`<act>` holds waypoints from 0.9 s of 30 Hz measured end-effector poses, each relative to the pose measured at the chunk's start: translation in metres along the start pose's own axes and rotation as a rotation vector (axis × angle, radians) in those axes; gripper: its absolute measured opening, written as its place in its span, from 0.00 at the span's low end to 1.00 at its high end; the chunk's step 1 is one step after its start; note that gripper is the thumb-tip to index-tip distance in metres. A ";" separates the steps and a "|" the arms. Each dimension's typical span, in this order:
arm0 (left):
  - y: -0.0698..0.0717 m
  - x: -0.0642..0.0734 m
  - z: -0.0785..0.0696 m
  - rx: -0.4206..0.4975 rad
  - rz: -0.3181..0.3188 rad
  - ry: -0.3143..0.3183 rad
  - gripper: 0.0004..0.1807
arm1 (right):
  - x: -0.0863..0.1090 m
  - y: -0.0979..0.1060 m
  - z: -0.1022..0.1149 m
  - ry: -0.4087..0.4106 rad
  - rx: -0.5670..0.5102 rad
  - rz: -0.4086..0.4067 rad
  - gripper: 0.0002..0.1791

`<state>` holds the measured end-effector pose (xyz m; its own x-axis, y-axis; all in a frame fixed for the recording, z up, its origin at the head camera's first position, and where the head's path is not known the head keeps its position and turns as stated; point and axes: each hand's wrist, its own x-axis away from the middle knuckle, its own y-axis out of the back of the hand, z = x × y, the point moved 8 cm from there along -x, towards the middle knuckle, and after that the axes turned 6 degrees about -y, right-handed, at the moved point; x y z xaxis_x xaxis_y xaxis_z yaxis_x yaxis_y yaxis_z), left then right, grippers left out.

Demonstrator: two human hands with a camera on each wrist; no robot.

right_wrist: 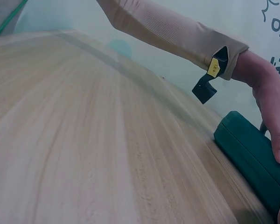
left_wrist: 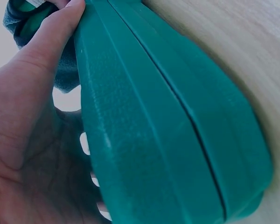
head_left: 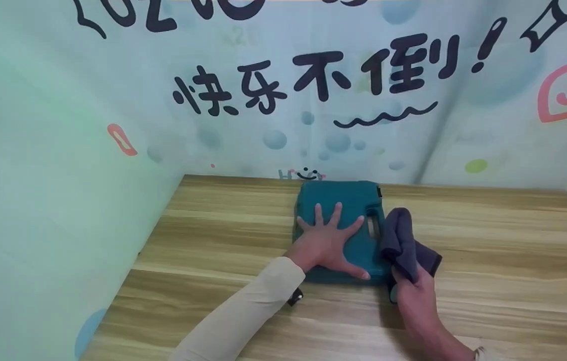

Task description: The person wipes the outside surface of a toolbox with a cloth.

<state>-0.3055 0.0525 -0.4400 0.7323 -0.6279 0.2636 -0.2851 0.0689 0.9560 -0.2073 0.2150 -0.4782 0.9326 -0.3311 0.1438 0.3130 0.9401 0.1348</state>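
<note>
A teal plastic carrying case (head_left: 341, 195) lies flat on the wooden table, its built-in handle toward the right side. My left hand (head_left: 326, 245) rests on its lid with the fingers spread wide. In the left wrist view the seam between the two halves of the case (left_wrist: 144, 112) runs along its near side, and the left thumb lies at the edge. Beside the case's right side, my right hand (head_left: 416, 296) grips a bunched dark purple-grey cloth (head_left: 401, 240). Part of that cloth hangs out to the right of the hand.
The wood-grain table (head_left: 504, 260) reaches back to a printed fabric backdrop (head_left: 243, 145) with black lettering, close behind the case. A pale fabric wall (head_left: 62, 190) borders the left side. A small black wrist camera (right_wrist: 205, 88) sticks out below the left sleeve.
</note>
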 end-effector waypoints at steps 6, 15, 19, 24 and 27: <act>0.000 0.000 0.001 0.018 0.001 -0.001 0.65 | -0.007 0.000 0.001 -0.062 -0.025 0.041 0.15; 0.000 0.001 0.001 0.035 0.001 -0.003 0.65 | -0.025 -0.001 0.006 -0.092 -0.048 0.177 0.26; -0.001 0.001 0.002 0.041 0.011 -0.008 0.64 | -0.031 -0.002 0.008 -0.067 -0.045 0.189 0.26; -0.001 0.000 0.002 0.043 0.016 -0.007 0.64 | -0.040 -0.003 0.011 -0.050 -0.053 0.192 0.25; -0.001 0.001 0.001 0.036 0.009 -0.003 0.64 | -0.044 -0.002 0.012 -0.038 -0.024 0.194 0.24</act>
<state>-0.3054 0.0511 -0.4410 0.7277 -0.6299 0.2713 -0.3134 0.0466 0.9485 -0.2511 0.2266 -0.4731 0.9686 -0.1460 0.2014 0.1329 0.9881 0.0775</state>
